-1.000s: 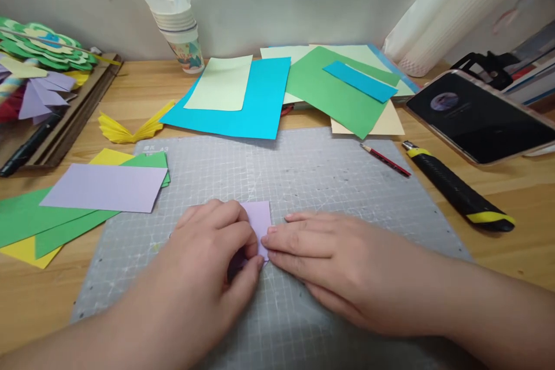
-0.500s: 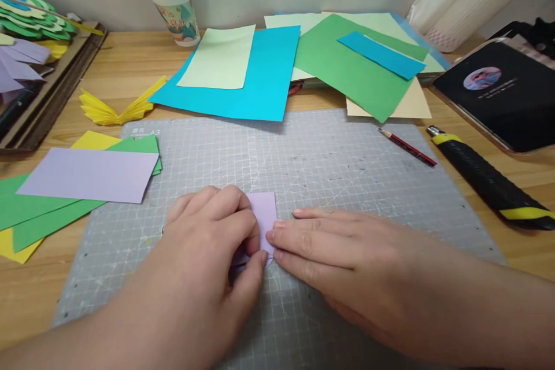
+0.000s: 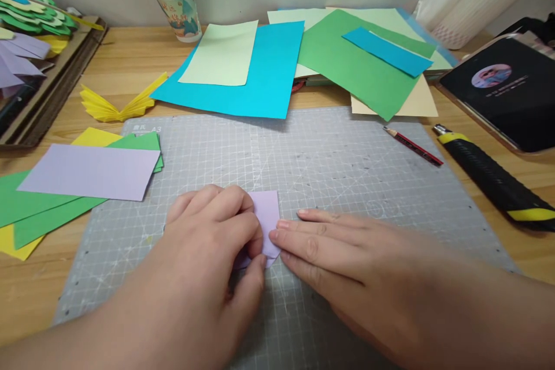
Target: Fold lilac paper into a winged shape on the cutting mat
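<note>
Your table is a light-brown, wood-grained surface (image 3: 124, 49). Directly before you lies a flat grey cutting mat (image 3: 338, 173), printed with a white grid. Beyond it, a bright blue paper sheet (image 3: 275, 81) laps over the mat's far edge; near this stands a stack of white paper cups (image 3: 173, 6). To your left, note brown cardboard (image 3: 71, 78), then a pleated, V-shaped piece of yellow paper (image 3: 117, 110). Layered yellow, green and lilac paper strips (image 3: 91, 170) straddle the mat's left edge. Right: a black-and-yellow utility knife (image 3: 494, 176), beside the mat.
</note>
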A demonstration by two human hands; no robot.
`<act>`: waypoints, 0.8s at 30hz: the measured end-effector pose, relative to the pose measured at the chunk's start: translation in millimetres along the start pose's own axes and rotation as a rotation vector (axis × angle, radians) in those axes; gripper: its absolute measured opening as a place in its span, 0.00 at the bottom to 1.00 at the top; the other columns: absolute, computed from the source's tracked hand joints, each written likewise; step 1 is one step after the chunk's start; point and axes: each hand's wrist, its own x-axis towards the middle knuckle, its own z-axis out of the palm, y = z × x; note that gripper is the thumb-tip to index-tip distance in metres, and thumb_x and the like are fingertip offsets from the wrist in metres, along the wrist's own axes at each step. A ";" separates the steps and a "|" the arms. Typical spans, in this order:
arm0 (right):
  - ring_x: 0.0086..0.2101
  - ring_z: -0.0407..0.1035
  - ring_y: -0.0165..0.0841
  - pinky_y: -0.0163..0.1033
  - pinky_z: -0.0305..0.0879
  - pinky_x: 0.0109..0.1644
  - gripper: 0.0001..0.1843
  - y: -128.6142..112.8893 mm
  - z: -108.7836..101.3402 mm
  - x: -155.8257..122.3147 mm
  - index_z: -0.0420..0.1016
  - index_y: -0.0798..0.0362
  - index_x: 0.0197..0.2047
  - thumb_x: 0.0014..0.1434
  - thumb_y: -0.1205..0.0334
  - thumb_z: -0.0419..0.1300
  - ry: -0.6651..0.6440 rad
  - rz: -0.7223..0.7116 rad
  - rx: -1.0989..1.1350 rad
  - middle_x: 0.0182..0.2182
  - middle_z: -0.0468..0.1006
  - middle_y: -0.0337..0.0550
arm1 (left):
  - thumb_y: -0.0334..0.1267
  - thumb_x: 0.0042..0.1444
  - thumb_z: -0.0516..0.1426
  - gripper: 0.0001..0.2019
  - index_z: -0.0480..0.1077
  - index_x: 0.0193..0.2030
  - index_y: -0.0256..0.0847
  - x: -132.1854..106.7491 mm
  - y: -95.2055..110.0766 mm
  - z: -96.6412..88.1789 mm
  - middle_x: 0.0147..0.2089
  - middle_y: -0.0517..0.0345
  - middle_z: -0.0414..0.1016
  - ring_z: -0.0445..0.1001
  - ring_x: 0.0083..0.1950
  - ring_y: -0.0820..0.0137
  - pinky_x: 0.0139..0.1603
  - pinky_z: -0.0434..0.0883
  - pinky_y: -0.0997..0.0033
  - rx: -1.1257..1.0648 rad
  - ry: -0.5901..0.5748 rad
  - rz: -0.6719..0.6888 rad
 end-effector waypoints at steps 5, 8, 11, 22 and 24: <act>0.51 0.71 0.35 0.44 0.64 0.61 0.21 0.8 -0.1 5.1 0.73 0.57 0.56 0.65 0.70 0.46 0.008 0.034 0.086 0.51 0.78 0.45 | 0.35 0.56 0.51 0.07 0.67 0.28 0.43 -0.3 -0.3 0.6 0.36 0.56 0.67 0.65 0.38 0.62 0.39 0.64 0.53 0.007 0.002 0.000; 0.48 0.72 0.36 0.44 0.65 0.60 0.22 -1.3 1.4 7.0 0.75 0.59 0.52 0.64 0.71 0.45 0.020 0.031 0.085 0.48 0.79 0.47 | 0.35 0.56 0.51 0.07 0.67 0.28 0.43 -0.6 -0.6 0.2 0.35 0.56 0.67 0.65 0.38 0.61 0.40 0.64 0.52 0.023 -0.002 -0.008; 0.47 0.72 0.37 0.45 0.65 0.60 0.23 -4.2 0.8 7.3 0.76 0.60 0.51 0.64 0.70 0.43 0.015 0.022 0.044 0.48 0.79 0.47 | 0.34 0.56 0.51 0.07 0.67 0.28 0.43 -0.6 -0.4 -0.9 0.35 0.56 0.67 0.65 0.38 0.61 0.40 0.64 0.51 0.028 -0.001 -0.001; 0.53 0.70 0.37 0.45 0.64 0.62 0.22 -4.0 9.6 3.5 0.77 0.58 0.50 0.65 0.71 0.43 0.031 0.037 0.040 0.52 0.78 0.48 | 0.35 0.58 0.51 0.08 0.66 0.28 0.43 0.3 -0.2 -1.1 0.35 0.56 0.67 0.65 0.39 0.61 0.41 0.63 0.50 0.027 -0.014 -0.022; 0.52 0.71 0.36 0.44 0.64 0.62 0.22 -2.7 5.8 3.8 0.78 0.56 0.48 0.66 0.71 0.43 0.030 0.044 0.060 0.52 0.78 0.47 | 0.36 0.58 0.51 0.08 0.67 0.28 0.43 0.6 -0.5 -0.7 0.35 0.55 0.67 0.65 0.39 0.61 0.41 0.63 0.50 0.023 -0.019 -0.028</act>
